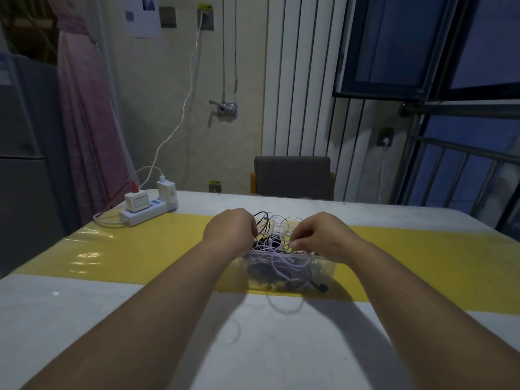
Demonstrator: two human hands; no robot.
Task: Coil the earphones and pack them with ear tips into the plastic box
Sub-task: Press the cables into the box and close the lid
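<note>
Nearest the camera, two bare forearms are stretching forward over a white table top [84, 319], casting soft shadows on it. Just beyond them a clear rectangular plastic box [325, 273] is sitting on a glossy yellow strip [140, 249] that is running across the table, with the box's near wall at the strip's near edge. A tangle of thin wired earphones [281, 267], pale lilac-white cords mixed with black ones, is filling the box and rising above its rim. One pale loop [281, 311] is spilling over the near wall and lying on the white surface.

Both hands are hovering over the open top of the box. The left hand [230, 229] is curling its fingers down into the black cords (the fingertips are hidden behind the knuckles, so whether they are gripping anything cannot be told). The right hand [318, 235] is pinching a pale cord between thumb and forefinger, its other fingers curling beside them.

Farther back on the left, a white power strip [149, 215] is resting near the table's far corner, carrying two white plug-in adapters, and a white cable [185, 105] is climbing from one of them to a wall socket. Behind the table's far edge a grey upholstered chair back [292, 175] is standing against the pale wall.
</note>
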